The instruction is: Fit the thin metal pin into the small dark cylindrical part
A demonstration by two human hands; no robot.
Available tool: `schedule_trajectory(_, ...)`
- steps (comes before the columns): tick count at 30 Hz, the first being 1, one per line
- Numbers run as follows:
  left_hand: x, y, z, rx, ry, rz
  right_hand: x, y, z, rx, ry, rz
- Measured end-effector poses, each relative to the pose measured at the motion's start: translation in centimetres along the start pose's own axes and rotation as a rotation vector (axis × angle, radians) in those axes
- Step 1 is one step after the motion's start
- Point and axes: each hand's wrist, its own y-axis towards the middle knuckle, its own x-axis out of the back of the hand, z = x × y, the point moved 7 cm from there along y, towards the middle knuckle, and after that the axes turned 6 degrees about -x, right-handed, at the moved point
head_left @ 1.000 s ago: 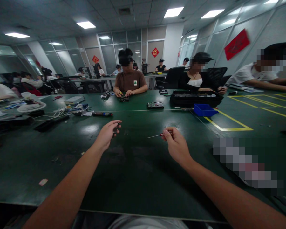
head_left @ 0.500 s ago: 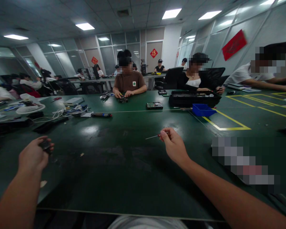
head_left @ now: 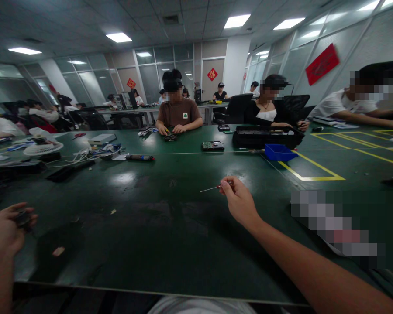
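Observation:
At the left edge of the head view, my left hand (head_left: 7,226) is closed around a small dark object (head_left: 22,218), whose kind I cannot make out. It is above the green tabletop (head_left: 144,235). Right of centre, my right hand (head_left: 238,200) pinches a thin screwdriver (head_left: 210,189). The metal shaft points left, and the fingers hide most of its reddish handle. Both hands are well apart. A small pale scrap (head_left: 58,251) lies to the right of my left hand, and a smaller scrap (head_left: 113,212) lies farther off.
Across the table are a hard drive (head_left: 212,145), a blue bin (head_left: 280,152), a long black casing (head_left: 267,137) and an electric screwdriver (head_left: 140,158). Cables and a white fan part (head_left: 43,148) crowd the far left. A co-worker in brown (head_left: 179,114) works opposite; others sit to the right.
My left hand has moved left and a little toward me, still with the dark object in it. My right hand and the screwdriver have stayed almost in place.

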Motion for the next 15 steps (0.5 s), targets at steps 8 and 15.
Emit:
schedule_trajectory(8,-0.01,-0.84,-0.04,0.063,-0.059,0.000,-0.16,0.10,-0.15,0.008,0.022,0.003)
schedule_trajectory(15,-0.13,-0.57,0.10,0.092,-0.023,-0.001,-0.16,0.15,-0.37,0.004,0.041,0.007)
